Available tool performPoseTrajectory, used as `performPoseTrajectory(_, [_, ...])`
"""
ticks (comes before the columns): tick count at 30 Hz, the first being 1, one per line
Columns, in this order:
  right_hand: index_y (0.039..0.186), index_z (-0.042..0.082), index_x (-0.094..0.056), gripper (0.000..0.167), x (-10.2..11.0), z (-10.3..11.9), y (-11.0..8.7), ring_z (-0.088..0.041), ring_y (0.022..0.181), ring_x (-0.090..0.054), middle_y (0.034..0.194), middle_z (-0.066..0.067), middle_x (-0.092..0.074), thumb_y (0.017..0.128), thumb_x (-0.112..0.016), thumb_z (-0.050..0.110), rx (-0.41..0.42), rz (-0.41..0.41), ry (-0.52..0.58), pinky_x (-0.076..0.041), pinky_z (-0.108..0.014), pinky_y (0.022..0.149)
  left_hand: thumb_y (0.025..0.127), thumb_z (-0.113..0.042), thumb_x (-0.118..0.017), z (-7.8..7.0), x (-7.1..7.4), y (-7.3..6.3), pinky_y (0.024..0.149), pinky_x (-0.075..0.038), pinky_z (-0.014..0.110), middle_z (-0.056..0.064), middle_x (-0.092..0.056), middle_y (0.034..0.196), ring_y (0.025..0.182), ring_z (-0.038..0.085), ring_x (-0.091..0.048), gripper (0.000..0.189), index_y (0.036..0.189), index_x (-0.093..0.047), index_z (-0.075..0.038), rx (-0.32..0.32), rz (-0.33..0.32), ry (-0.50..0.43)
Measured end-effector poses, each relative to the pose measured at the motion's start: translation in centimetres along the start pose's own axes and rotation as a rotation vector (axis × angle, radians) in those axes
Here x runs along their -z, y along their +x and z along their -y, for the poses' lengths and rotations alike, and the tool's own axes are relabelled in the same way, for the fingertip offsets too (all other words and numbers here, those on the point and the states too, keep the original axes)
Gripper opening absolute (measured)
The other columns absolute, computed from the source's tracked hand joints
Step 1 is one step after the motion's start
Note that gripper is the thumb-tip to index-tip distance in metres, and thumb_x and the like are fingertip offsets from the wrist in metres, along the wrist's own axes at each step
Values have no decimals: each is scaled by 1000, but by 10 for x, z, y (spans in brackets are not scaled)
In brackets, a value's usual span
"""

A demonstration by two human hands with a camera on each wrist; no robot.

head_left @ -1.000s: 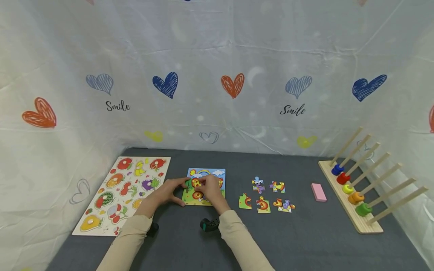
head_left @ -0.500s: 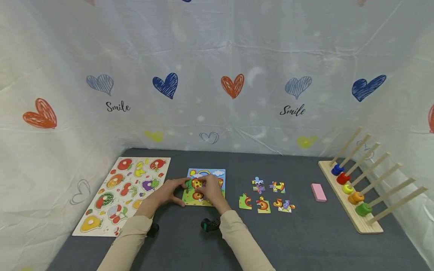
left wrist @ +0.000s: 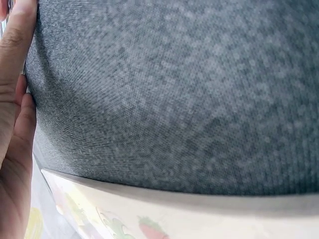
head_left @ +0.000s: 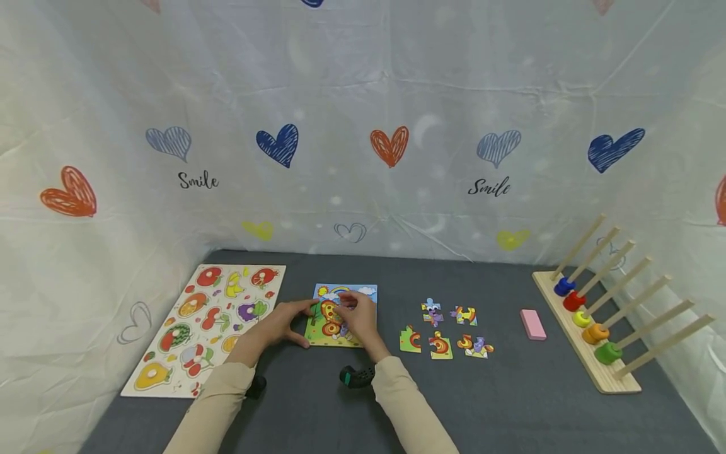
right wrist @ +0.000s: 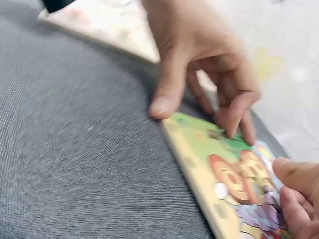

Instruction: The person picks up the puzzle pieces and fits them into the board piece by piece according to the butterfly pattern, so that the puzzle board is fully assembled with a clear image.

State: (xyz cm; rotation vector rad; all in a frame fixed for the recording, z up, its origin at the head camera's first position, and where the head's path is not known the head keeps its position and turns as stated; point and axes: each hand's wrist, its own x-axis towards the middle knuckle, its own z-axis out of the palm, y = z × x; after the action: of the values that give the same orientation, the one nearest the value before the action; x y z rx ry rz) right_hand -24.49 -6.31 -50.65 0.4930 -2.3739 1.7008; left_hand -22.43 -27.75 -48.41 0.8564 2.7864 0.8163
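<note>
A small jigsaw puzzle board [head_left: 317, 339] with a bright cartoon picture lies flat on the dark cloth, pieces set in it. At its left edge is my left hand [head_left: 278, 320], thumb at the near left corner and fingertips farther up that side. In the right wrist view the left thumb [right wrist: 162, 106] touches the corner. My right hand [head_left: 362, 318] is over the right part of the board, thumb and fingers bent and apart, nothing visible between them; it hides some of the picture. To the right lie several loose puzzle pieces [head_left: 441, 344].
A fruit picture board [head_left: 187, 359] lies at the left. A pink block [head_left: 533, 324] lies right of the loose pieces. Farther right stands a wooden peg rack [head_left: 615, 380] with tall pegs and coloured rings. A white curtain [head_left: 363, 94] hangs behind the table.
My right hand has shifted slightly right, its thumb and fingers drawn back from the middle of the picture, so more of it shows. My left hand stays at the board's edge.
</note>
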Motion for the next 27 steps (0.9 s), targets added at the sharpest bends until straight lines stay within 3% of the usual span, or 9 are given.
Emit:
performPoseTrajectory(4, [106,-6,-69,20,15,-3,0,-31,86,-67,95,-18,-69,88,-68,3,-9,48,61,-56,-34,73,70,-24,-85,1,-1,-1,97,-44,50,13,-65,117,114,34,-57,81,135,-47,6,-10,2,1])
performPoseTrajectory(10, [116,-11,-62,27,57,-7,2,-40,95,-65,108,-27,-63,95,-59,7,-62,219,224,-56,-42,79,69,-26,-85,0,1,0,99,-40,52,20,-55,133,124,40,-48,59,117,-62,0,-20,-5,-3])
performPoseTrajectory(13, [120,-14,-58,32,85,-12,2,-44,100,-62,113,-32,-59,96,-58,6,-97,269,287,-54,-44,84,69,-26,-85,0,2,0,99,-41,52,17,-59,127,123,39,-50,68,124,-58,3,-16,1,1])
performPoseTrajectory(19, [125,-13,-55,36,142,-28,-3,-35,105,-63,121,-33,-55,94,-60,5,-138,308,279,-53,-36,89,68,-26,-85,1,2,1,99,-41,52,13,-66,117,121,38,-51,79,132,-51,7,-14,-11,22])
performPoseTrajectory(23, [127,-12,-54,38,177,-46,-8,-28,107,-63,122,-33,-56,93,-62,4,-130,344,256,-54,-33,84,68,-24,-86,1,0,-1,99,-41,53,13,-66,114,120,38,-52,84,135,-47,8,-6,-13,23])
performPoseTrajectory(27, [127,-13,-53,39,208,-62,-12,-33,115,-58,125,-33,-54,90,-62,-2,-138,353,257,-53,-27,85,68,-25,-85,-1,-2,0,99,-40,54,11,-67,112,119,38,-52,88,137,-44,9,-17,-11,27])
